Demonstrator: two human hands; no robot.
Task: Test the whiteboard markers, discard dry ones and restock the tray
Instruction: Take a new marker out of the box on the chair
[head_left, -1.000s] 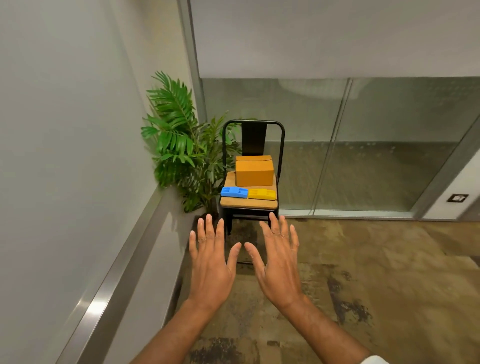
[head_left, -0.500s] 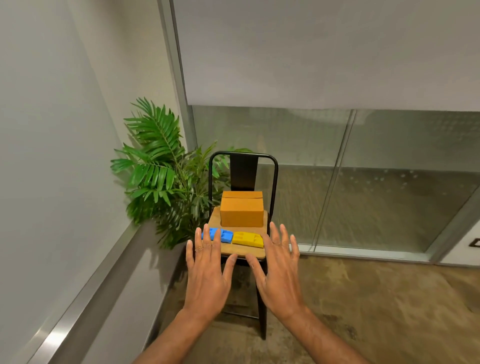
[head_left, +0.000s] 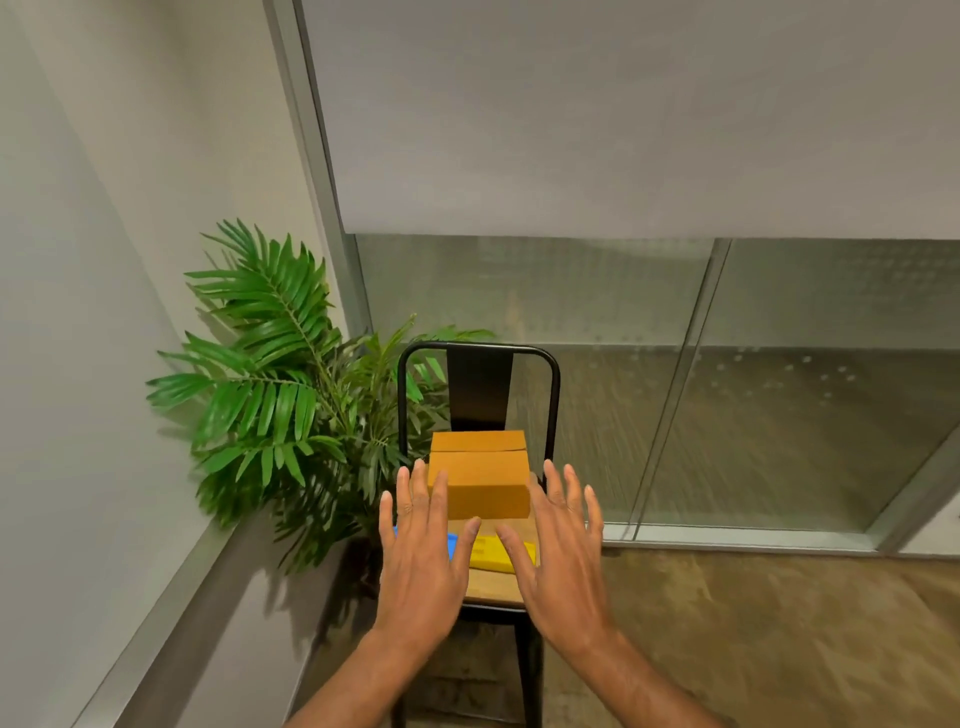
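On the chair (head_left: 493, 590) seat, close to the backrest, sits a closed cardboard box (head_left: 480, 480). Its long axis runs across the seat, side to side, with the broad face toward us and the flap seam on the same line. At the seat's front lie a blue pack (head_left: 452, 545) and a yellow pack (head_left: 496, 556), flat and also lengthwise across; we cannot read the contents. No loose markers in view.

Left hand (head_left: 423, 561) and right hand (head_left: 561, 561) hover over the seat front, palms down, fingers spread wide, holding nothing.

We judge the step to be fetching stock, before any testing. The next move calls for a hand on each short end of the box, or a pinch on a pack.

Left of the chair is a leafy plant (head_left: 275, 395); behind it, a glass wall (head_left: 779, 415).
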